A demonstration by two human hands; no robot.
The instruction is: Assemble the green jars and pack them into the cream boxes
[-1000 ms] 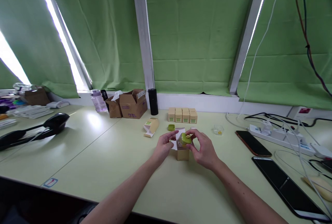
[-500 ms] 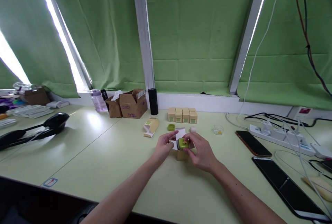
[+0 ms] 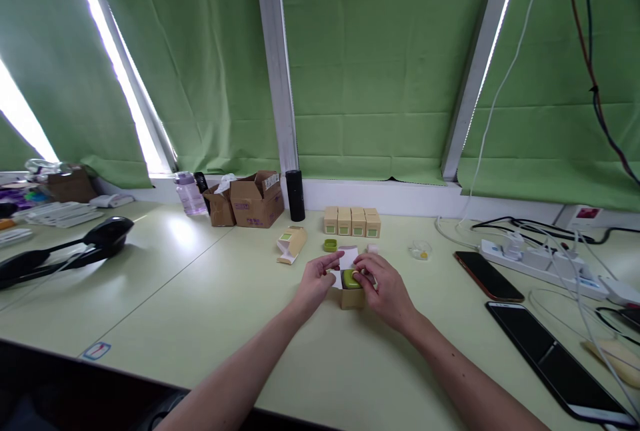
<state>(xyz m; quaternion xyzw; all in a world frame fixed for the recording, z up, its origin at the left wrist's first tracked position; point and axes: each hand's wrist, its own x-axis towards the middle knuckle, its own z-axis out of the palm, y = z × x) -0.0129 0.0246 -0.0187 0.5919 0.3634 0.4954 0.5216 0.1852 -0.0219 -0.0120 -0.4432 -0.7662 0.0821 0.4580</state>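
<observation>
A small brown cardboard box stands on the table before me, its white-lined flaps folded out. A rounded green square case sits in its opening, mostly sunk inside. The fingers of my right hand are closed at the case's right edge. On the box's left side, my left hand has its thumb and fingers around a side flap; the exact contact is hard to see. Behind the hands lie a small green square tray and a small white piece, partly covered by my right hand.
Several small closed boxes stand in a row at the back. An opened small carton lies to the left, a clear plastic piece to the right. Phones, a tablet and a power strip with cables occupy the right.
The green case has gone down deeper into the box. My right hand's fingers have shifted from its top to its right edge; my left hand has stayed in place.
</observation>
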